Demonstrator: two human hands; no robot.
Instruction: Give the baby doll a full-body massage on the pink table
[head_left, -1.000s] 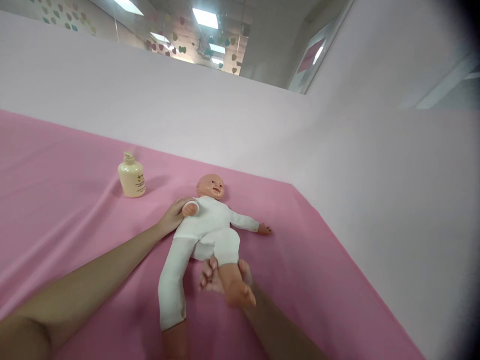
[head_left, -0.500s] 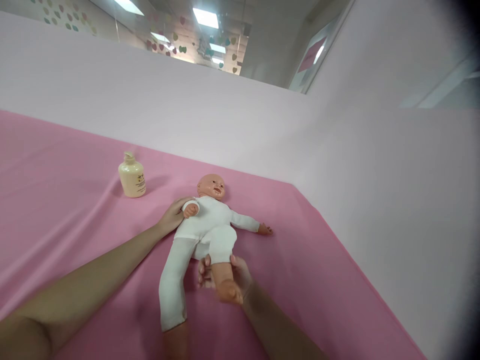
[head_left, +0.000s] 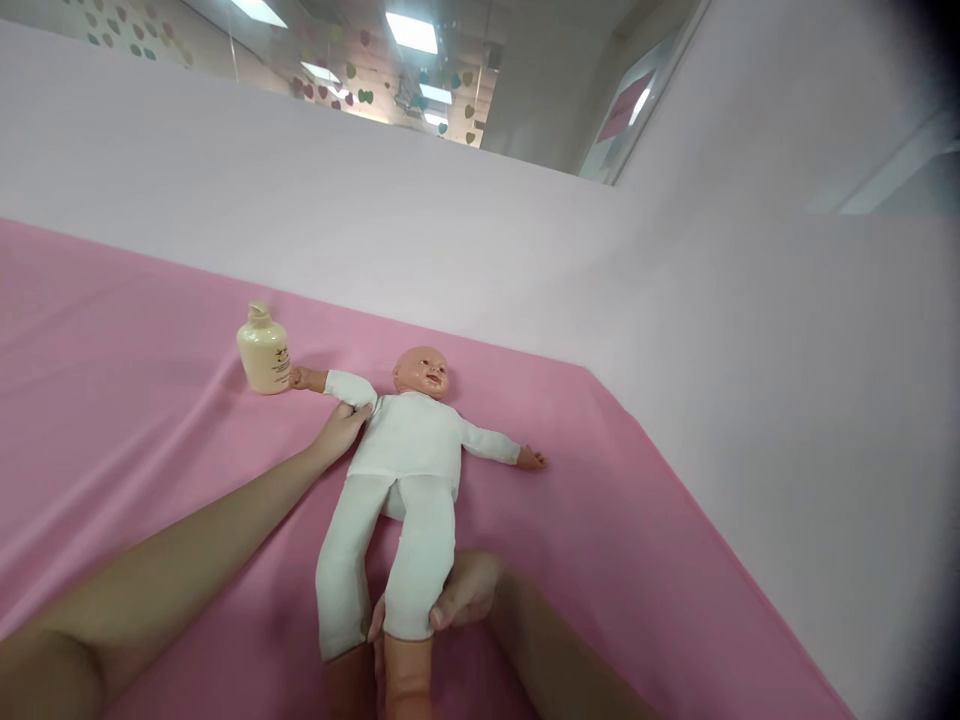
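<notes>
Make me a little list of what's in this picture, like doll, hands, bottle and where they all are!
doll: lies on its back on the pink cloth, in white clothes, both arms spread out, legs straight
left hand: touches the doll's sleeve near the shoulder
right hand: grips the doll's lower leg at the trouser cuff
bottle: cream, upright, beside the doll's hand; touching or not, hard to tell
behind: a plain pale wall

pink cloth surface [head_left: 637,560] bears a doll [head_left: 409,450] and cream bottle [head_left: 264,352].
</notes>
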